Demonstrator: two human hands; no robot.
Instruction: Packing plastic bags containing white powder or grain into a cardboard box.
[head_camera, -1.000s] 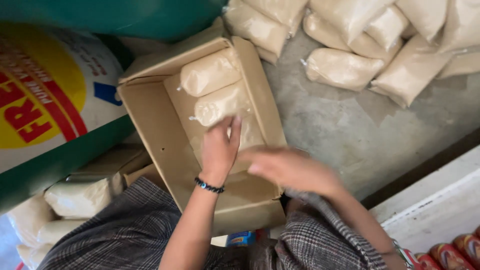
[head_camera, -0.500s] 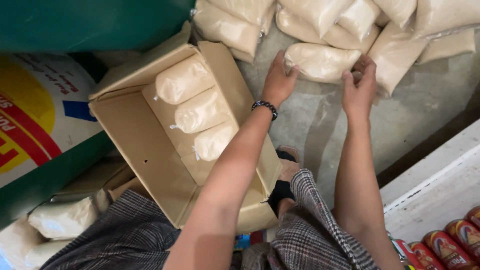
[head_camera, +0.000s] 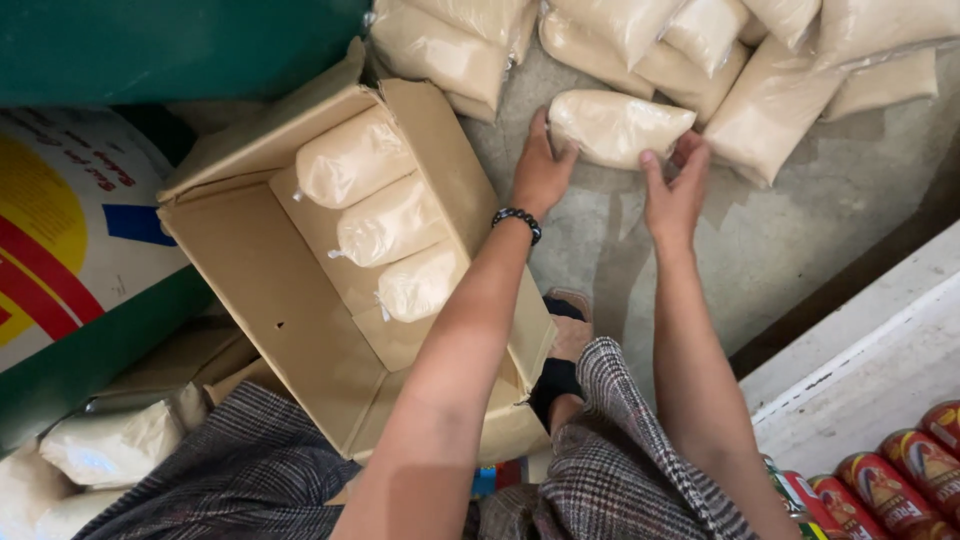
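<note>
Beige powder fills the clear plastic bag (head_camera: 615, 127) that both hands grip on the concrete floor (head_camera: 800, 230). The left hand (head_camera: 541, 166) presses against the bag's left end with fingers spread, and the right hand (head_camera: 675, 190) clamps the right end, thumb below and fingertips curled over the edge. The bag lies at the front of a pile of bags (head_camera: 720, 50) of the same kind, touching the ones behind it.

Half a second ago the hands had only just reached this bag at the edge of the pile; now they sit lower in the view and closer together on it, and the bag has come slightly forward from the pile. 1 second ago the left hand was down inside the cardboard box (head_camera: 280, 300) on the third packet; it has since left the box and crossed to the pile.

A black bead bracelet (head_camera: 517, 221) circles the left wrist. The open box stands just left of the left forearm with 3 filled bags (head_camera: 390, 220) lying in a row along its far side. A large printed sack (head_camera: 60, 230) leans left of the box, and red cans (head_camera: 890, 485) show at the lower right on a white shelf (head_camera: 860, 370).
</note>
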